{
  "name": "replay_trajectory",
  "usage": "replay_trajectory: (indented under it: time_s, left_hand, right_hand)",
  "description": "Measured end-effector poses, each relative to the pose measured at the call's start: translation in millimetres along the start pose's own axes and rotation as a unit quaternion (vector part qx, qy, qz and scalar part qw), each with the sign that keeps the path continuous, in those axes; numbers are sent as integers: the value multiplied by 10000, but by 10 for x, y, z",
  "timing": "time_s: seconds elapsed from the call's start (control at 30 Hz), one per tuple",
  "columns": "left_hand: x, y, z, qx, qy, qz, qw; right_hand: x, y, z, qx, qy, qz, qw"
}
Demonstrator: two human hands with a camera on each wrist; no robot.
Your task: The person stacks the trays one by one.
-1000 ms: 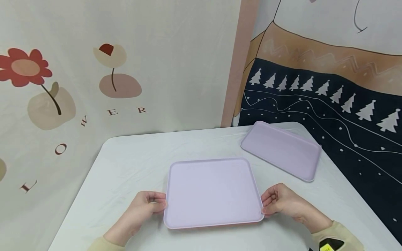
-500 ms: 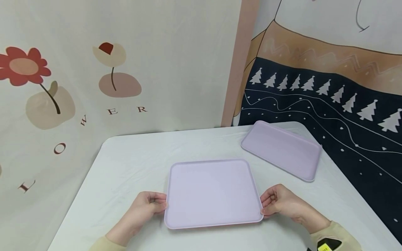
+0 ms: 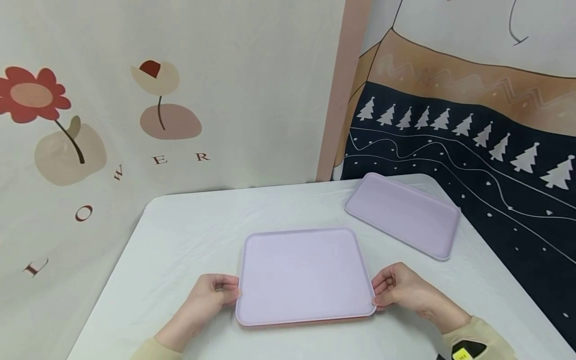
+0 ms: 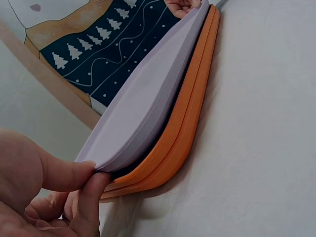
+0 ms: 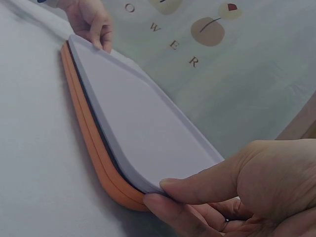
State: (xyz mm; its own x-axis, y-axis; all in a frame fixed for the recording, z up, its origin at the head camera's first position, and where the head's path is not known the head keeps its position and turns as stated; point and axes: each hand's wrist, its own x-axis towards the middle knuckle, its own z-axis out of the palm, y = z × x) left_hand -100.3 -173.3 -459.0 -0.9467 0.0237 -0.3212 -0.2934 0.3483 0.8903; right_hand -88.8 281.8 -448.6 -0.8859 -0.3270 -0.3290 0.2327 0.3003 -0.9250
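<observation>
Lilac tray (image 3: 303, 277), pinched by fingers (image 3: 228, 281) (image 3: 382, 286), shifted slightly above white table (image 3: 193, 230), flowered backdrop (image 3: 256, 100) behind.

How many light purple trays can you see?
2. The near tray is pinched by the left hand and right hand above an orange stack; the far tray lies on the table, back right. More could be hidden.

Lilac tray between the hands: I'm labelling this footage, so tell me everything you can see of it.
The lilac tray is a plain rounded rectangle with a low raised rim, seemingly smooth matte plastic. It is face up and bare, toward the front of the white table, above stacked orange layers with a dark strip between; contact there is unclear. The left hand and right hand pinch its opposite side edges.
</observation>
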Motion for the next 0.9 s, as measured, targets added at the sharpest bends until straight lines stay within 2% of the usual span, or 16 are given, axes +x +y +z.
replay_trajectory:
  time_s: [0.37,0.9]
  left_hand:
    - [24,-5,5,76,107,125,9998]
    - [-13,-29,-11,124,114,165,9997]
  right_hand:
    - [28,21,8,112,-4,-32,9999]
    - [4,0,46,32,188,-15,9998]
